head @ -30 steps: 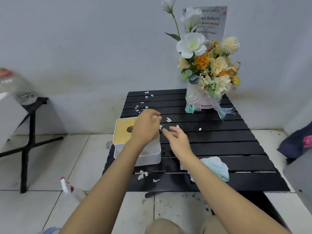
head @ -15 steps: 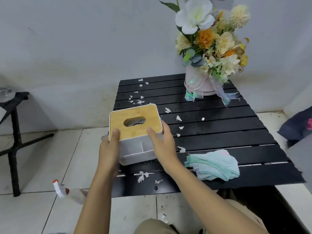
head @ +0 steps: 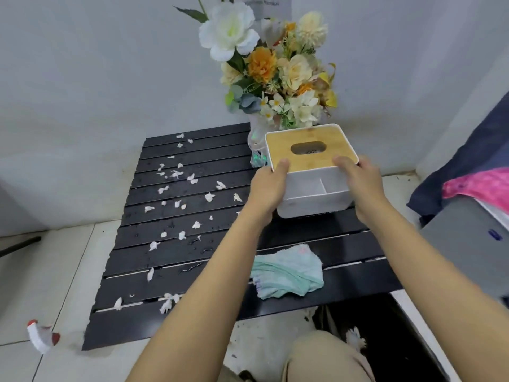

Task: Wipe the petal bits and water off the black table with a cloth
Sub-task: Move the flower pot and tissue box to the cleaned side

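Looks barely begun (clearing the way, by the appearance, rather than wiping). Across the left half of the black table, from 7 o'clock up to 11 o'clock: petal bits, white, strewn over the slats, none gathered. Among them, around 7 to 8 o'clock: water in beads and short streaks, undried. At 5 o'clock, close to the near edge: the cloth, pale green, crumpled, touched by neither hand. Left to do, by this reckoning: parking the box out of the way, taking up the cloth, sweeping off every bit and drop.

At 1 o'clock, just in front of the flower arrangement: the tissue box, white with a wooden lid, clamped from both sides. Left hand curled round its left end, right hand round its right end, thumbs over the lid's near rim.

Hard to tell whether resting on the slats or held just above them. Hidden behind the box: the base of the arrangement and the slats there, so no knowing about bits in that corner. Out of sight too: the fingers past the box's ends, and a strip of table under each forearm. Cut off at the top edge: a printed card, unreadable. On the floor off the 8 o'clock corner: a spray bottle, blurred.
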The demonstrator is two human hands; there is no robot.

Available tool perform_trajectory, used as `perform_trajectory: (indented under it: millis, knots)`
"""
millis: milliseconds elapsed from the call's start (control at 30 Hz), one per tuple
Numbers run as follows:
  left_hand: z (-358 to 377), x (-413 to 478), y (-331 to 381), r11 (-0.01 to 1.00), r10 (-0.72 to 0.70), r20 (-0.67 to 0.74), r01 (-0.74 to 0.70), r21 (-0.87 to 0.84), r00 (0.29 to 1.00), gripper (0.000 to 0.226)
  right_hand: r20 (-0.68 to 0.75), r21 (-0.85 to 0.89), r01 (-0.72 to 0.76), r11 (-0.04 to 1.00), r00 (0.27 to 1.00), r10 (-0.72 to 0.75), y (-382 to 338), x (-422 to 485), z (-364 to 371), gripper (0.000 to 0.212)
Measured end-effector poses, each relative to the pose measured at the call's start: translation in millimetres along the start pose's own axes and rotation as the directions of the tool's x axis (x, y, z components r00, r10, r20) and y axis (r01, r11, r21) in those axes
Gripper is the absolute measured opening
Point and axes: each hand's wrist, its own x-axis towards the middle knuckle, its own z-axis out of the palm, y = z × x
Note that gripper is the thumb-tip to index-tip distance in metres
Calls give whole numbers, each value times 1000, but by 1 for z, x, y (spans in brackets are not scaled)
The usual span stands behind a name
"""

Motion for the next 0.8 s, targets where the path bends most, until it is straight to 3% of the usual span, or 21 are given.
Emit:
perform_trajectory:
  millis: [133,300,467,567,633,700,767,800]
  knots:
    - [39,28,-5,995,-20,-3,20,101,1000,47,-32,-18,0,1000,999,0,20,31,-24,24]
    - [46,36,-18,981,19,-37,-11,192,999,55,47,-21,53,998,998,-52,42,44,-16,32]
    - [26,30,-16,988,-20,5,19,155,1000,64,77,-70,56,996,996,-51,43,44,-15,43]
    - [12,-6,-27,979,126,-108,-105,176,986,44,-98,-37,38,999,994,-41,57,12,-22,54]
    - [3,-44,-45,957,235,-135,-204,207,963,28,-234,-68,76,995,968,-90,72,-21,-26,41]
    - [-8,-77,-72,891,317,76,-324,317,946,20,-227,-184,151,971,955,-191,89,-58,-26,28]
    - [-18,-97,-96,715,238,381,-427,553,893,43,-87,-358,254,899,949,-303,106,-85,-22,27]
    - [-22,-102,-106,595,182,464,-473,650,867,56,13,-459,310,832,939,-343,113,-95,-19,30]
